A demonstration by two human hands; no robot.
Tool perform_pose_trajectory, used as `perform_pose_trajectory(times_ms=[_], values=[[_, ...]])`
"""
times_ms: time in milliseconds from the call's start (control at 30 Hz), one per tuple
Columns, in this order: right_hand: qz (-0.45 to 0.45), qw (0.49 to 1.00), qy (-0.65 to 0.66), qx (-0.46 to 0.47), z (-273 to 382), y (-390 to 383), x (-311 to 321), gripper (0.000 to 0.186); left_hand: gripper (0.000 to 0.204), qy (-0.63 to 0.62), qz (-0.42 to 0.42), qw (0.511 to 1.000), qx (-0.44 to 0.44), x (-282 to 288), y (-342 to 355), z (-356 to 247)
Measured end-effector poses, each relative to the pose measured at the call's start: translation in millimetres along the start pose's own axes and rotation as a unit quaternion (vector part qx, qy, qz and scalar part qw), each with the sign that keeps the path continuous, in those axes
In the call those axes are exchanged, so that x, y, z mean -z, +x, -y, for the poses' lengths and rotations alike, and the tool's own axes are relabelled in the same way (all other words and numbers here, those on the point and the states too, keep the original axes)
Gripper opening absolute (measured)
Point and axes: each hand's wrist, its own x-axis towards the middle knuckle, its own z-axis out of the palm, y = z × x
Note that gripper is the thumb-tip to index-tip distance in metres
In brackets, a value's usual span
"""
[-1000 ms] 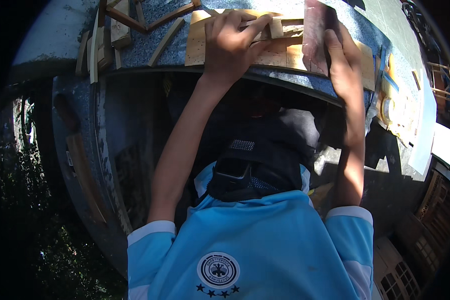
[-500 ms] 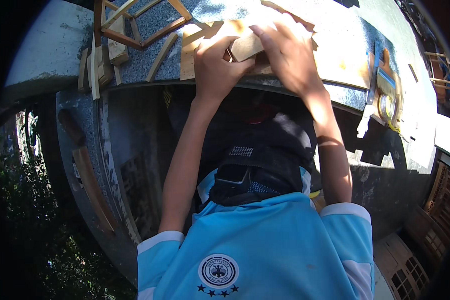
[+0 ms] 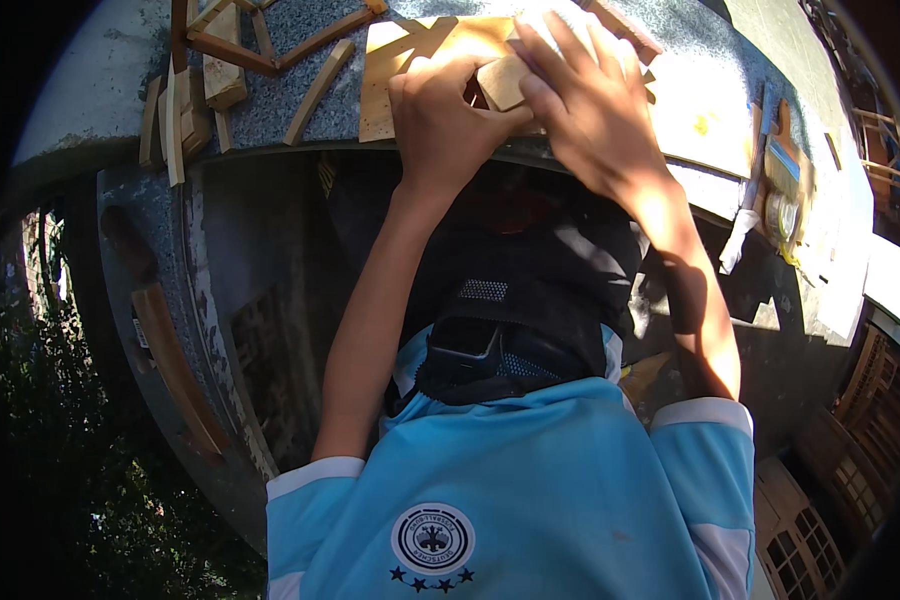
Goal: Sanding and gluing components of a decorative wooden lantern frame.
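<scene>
My left hand (image 3: 448, 125) is closed round the near left side of a small reddish-brown wooden piece (image 3: 478, 97), mostly hidden by my fingers. Against it lies a tan flat-sided piece (image 3: 504, 84); whether it is wood or sandpaper I cannot tell. My right hand (image 3: 600, 115) presses on that tan piece, thumb at its right edge and fingers reaching forward over it. Both hands are above a light wooden board (image 3: 382, 100) lying on the speckled grey table (image 3: 335, 125).
Left of the board are a loose wooden strip (image 3: 320, 92), a wooden frame (image 3: 232, 52) and several blocks (image 3: 224, 84). At the right lie a paintbrush (image 3: 782, 155) and a roll of tape (image 3: 782, 213). A wooden-handled saw or blade (image 3: 175, 350) rests at the lower left.
My right hand has slid a little to the right, its fingers now straighter over the tan piece. My left hand keeps its grip. The whole view has shifted slightly.
</scene>
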Motion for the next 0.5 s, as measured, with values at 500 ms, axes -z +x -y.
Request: perform_pose_trajectory(times_ms=[500], values=[[0.072, 0.980, 0.186, -0.012, 4.5, -4.2, 10.3, 0.040, 0.031, 0.055, 0.028, 0.998, -0.013, 4.6, 4.4, -11.1]])
